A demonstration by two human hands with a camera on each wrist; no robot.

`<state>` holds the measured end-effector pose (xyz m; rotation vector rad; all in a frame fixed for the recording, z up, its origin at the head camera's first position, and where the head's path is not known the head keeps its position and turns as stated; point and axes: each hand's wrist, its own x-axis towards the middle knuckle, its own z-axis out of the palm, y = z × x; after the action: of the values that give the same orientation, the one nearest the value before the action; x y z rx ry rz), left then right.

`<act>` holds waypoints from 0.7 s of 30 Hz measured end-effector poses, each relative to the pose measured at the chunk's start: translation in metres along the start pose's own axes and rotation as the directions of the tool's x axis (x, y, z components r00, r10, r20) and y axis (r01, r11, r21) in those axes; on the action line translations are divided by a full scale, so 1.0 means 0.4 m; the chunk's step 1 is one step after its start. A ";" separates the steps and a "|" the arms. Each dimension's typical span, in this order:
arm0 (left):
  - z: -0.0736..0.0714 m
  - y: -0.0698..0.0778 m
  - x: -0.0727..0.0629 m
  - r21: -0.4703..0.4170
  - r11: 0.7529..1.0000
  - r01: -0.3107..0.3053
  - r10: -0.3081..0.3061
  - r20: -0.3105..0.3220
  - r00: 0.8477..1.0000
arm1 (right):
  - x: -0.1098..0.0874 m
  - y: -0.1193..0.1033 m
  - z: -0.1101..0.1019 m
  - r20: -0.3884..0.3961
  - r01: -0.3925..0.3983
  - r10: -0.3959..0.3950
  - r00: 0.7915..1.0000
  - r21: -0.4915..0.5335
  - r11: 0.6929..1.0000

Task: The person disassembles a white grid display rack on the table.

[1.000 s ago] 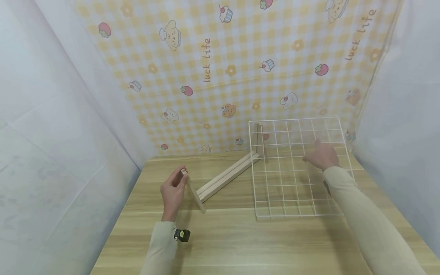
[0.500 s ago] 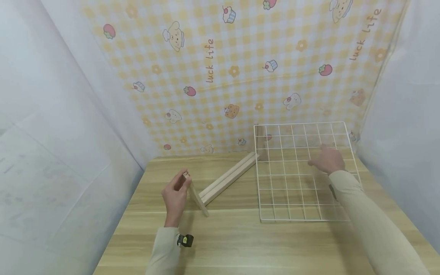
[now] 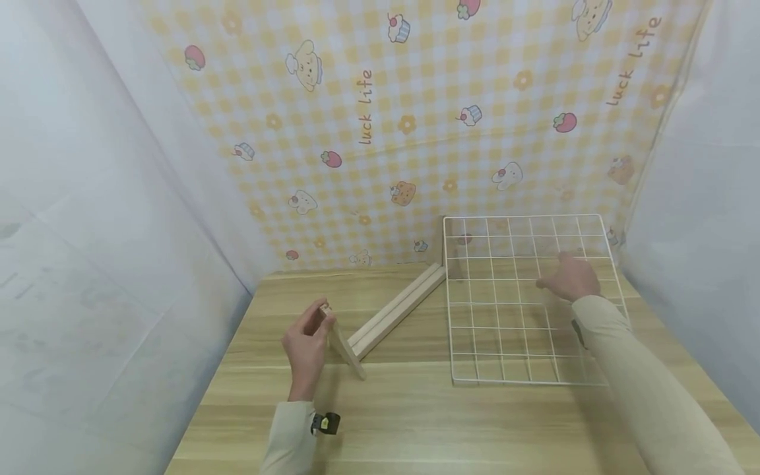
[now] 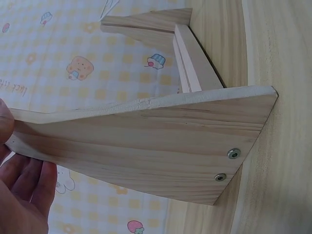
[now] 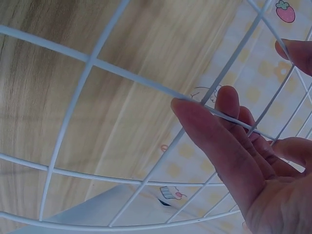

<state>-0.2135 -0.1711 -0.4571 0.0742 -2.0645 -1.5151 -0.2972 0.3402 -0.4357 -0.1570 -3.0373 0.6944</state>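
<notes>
My left hand (image 3: 305,353) pinches the upper end of a pale wooden side board (image 4: 146,136), thumb on one edge and fingers on the other. Two metal bolts (image 4: 234,153) show near the board's lower end, which rests on the tabletop. A pair of wooden slats (image 3: 398,310) runs from this board to a second upright side board (image 4: 146,22). My right hand (image 3: 572,277) grips wires of a white wire grid panel (image 3: 499,328), thumb and fingers around a crossing (image 5: 202,102). The panel stands tilted, its left edge at the far side board; contact there cannot be told.
The wood-grain tabletop (image 3: 404,422) lies beneath everything. A yellow checked cloth (image 3: 427,145) hangs behind, with white sheets (image 3: 119,264) on both sides. A small black device (image 3: 325,423) sits on the left wrist.
The head view has shifted a little. My right hand and the grid panel have come down slightly against the backdrop. The left hand keeps its hold, sitting slightly lower in view.
</notes>
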 end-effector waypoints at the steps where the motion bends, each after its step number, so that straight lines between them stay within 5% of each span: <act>1: 0.000 0.000 -0.002 -0.003 1.000 0.006 -0.006 0.001 1.000 | 0.000 0.001 -0.001 0.002 0.000 0.000 1.000 -0.001 1.000; 21: 0.002 0.018 -0.044 -0.016 1.000 0.017 -0.018 -0.020 1.000 | -0.001 0.033 0.015 0.015 0.007 -0.006 1.000 -0.062 0.998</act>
<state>-0.1971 -0.1614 -0.4578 0.1015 -2.0408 -1.5350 -0.2957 0.3493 -0.4466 -0.1443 -3.0737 0.6032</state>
